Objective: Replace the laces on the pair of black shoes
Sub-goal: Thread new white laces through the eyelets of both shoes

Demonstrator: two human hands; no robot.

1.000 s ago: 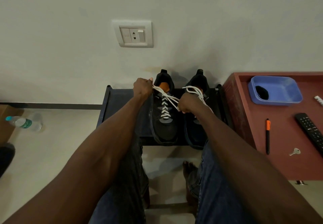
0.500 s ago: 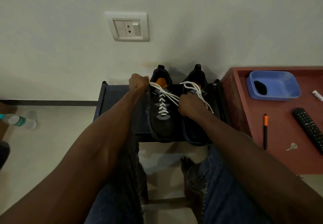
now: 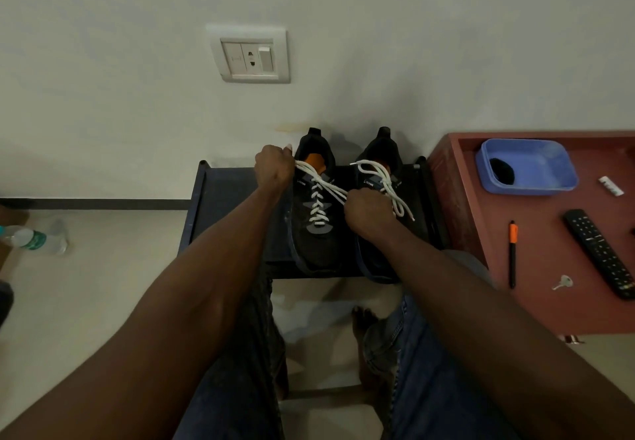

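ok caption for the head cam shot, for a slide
Both hands, left and right, pull the white lace ends taut on the left black shoe, beside its laced pair on a dark rack.

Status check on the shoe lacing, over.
Left hand and right hand each grip an end of the white lace. Left shoe laced. Nothing in the way.

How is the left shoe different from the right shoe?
The left shoe has its white lace criss-crossed in neat rows, both ends pulled out by the left hand and right hand. The right shoe has its lace lying in a loose bundle. Both are black, side by side.
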